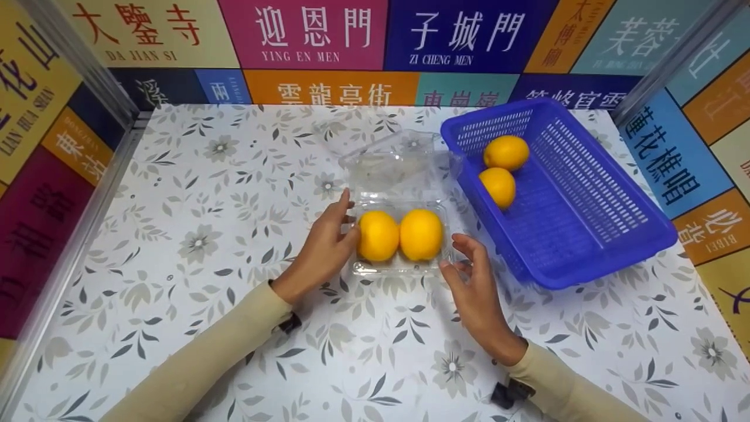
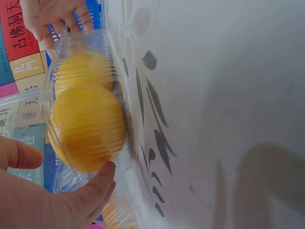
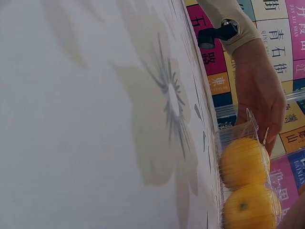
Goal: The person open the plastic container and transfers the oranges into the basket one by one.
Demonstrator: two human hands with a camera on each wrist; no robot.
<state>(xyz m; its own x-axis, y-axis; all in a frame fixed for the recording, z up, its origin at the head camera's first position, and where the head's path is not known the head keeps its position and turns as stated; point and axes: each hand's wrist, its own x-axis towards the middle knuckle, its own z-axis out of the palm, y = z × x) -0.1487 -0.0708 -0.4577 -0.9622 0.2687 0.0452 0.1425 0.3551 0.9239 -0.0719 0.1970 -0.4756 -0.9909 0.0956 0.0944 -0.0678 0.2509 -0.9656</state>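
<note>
Two oranges (image 1: 378,235) sit side by side in a clear plastic clamshell box (image 1: 401,271), its lid (image 1: 395,176) folded back behind them. My left hand (image 1: 328,243) is at the box's left side, its fingers extended along the wall. In the left wrist view, a fingertip of that hand (image 2: 90,195) meets the clear wall beside an orange (image 2: 90,129), and the thumb stands apart. My right hand (image 1: 477,293) is at the box's front right corner, thumb tip by the rim and fingers loosely bent. Ribbed walls show around the oranges (image 3: 244,164) in the right wrist view.
A blue plastic basket (image 1: 562,228) stands to the right, close to the box, with two more oranges (image 1: 505,153) at its left side. More clear plastic (image 1: 410,140) lies behind the lid. Printed panels (image 1: 319,35) wall in the flower-patterned tabletop (image 1: 217,305).
</note>
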